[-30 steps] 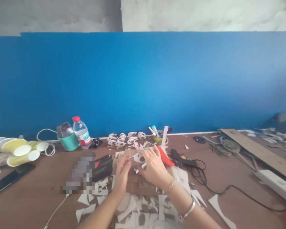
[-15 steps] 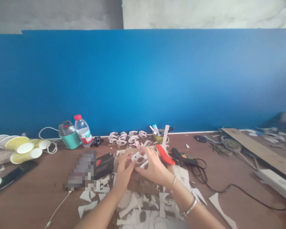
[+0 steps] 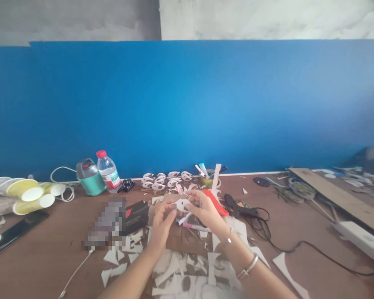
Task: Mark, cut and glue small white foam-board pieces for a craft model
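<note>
My left hand (image 3: pixel 164 216) and my right hand (image 3: pixel 204 209) are raised over the middle of the table, both pinching a small white paper cutout (image 3: pixel 182 204) between thumb and fingers. A hole shows in the cutout. Under the hands lies a pink-and-white marker (image 3: pixel 195 227), among brown cardboard (image 3: pixel 182 243) and white paper scraps (image 3: pixel 170 268). Just beyond them stand several similar white cutouts (image 3: pixel 158 187) in rows. Close to the right hand is a red curved piece (image 3: pixel 217 203), partly hidden.
A black glue gun (image 3: pixel 241 206) with its cable lies to the right, near a power strip (image 3: pixel 360 238). At left are a water bottle (image 3: pixel 109 172), a teal container (image 3: pixel 93 182), a black box (image 3: pixel 137 216) and stacked paper cups (image 3: pixel 25 193). A blue partition (image 3: pixel 187 104) rises behind.
The cutout has turned between my fingers and its hole looks smaller. My right hand has shifted a little, uncovering the pink-and-white marker below.
</note>
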Demonstrator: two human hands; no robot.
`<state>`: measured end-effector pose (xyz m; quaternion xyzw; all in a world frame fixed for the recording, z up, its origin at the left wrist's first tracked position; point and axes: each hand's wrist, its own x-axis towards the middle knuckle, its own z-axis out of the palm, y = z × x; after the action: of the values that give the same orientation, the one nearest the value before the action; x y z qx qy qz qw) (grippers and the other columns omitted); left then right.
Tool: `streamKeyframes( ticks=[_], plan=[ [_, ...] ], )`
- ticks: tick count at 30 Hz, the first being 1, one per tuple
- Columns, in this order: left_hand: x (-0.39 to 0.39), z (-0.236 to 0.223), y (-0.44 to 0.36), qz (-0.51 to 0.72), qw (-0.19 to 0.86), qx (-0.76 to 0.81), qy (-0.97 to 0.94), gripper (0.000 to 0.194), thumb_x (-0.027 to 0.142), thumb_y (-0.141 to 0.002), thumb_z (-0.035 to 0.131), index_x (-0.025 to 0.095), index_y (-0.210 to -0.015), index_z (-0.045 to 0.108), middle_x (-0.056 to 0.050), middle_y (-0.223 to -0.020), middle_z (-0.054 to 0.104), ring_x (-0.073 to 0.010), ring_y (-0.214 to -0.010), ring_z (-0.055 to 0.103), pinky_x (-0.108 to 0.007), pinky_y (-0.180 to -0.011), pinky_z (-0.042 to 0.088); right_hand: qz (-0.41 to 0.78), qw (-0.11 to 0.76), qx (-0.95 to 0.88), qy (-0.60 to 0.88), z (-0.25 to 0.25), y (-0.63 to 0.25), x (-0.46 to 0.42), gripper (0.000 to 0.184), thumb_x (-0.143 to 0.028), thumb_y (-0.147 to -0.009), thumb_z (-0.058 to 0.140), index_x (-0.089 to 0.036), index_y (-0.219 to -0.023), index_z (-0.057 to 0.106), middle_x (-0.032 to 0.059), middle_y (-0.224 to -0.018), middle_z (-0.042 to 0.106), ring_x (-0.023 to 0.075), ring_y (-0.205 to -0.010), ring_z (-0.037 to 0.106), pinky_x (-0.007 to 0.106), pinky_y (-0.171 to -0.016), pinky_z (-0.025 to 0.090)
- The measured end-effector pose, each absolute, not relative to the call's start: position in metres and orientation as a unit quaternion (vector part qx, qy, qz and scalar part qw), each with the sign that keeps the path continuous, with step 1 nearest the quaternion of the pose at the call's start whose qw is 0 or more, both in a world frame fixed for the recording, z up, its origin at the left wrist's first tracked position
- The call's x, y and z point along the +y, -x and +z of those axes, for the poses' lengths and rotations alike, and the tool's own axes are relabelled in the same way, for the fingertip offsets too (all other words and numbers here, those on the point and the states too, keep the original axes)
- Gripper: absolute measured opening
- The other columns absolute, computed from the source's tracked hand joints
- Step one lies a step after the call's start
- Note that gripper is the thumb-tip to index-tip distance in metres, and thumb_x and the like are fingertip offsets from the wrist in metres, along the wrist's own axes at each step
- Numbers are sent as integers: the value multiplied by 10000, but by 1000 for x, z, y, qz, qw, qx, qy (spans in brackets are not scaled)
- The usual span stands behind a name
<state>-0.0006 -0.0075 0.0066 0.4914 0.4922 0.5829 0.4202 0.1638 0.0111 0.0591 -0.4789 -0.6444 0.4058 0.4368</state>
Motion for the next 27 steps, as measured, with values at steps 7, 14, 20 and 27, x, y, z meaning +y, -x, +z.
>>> streamKeyframes(
  ticks=[7,14,20,27],
  plan=[
    [-8,10,0,596,439,489,-461,259,461,-756,635,204,-728,618,-74,-1224,626,-312,-1228,476,-426,-1059,290,408,424,-647,485,64,-163,10,274,-240,-755,592,-165,-1015,633,6,-779,625,161,-731,608,287,-683,500],
    [-8,12,-1,592,443,497,-454,307,509,-735,651,202,-741,642,-69,-1217,634,-306,-1204,497,-390,-1015,353,389,429,-655,485,66,-161,7,236,-222,-737,606,-167,-956,675,35,-854,664,191,-828,629,319,-754,507],
    [-8,13,-1,592,449,489,-458,287,472,-755,634,198,-672,613,-68,-1225,623,-305,-1225,475,-399,-1048,311,404,433,-650,476,65,-160,8,191,-229,-738,612,-168,-907,677,37,-838,680,196,-814,644,308,-723,512],
    [-8,14,0,588,442,489,-469,265,439,-764,623,202,-652,582,-72,-1225,613,-303,-1228,466,-414,-1064,287,414,430,-648,473,65,-159,7,181,-250,-731,611,-167,-880,671,34,-834,683,198,-811,644,312,-728,506]
  ],
)
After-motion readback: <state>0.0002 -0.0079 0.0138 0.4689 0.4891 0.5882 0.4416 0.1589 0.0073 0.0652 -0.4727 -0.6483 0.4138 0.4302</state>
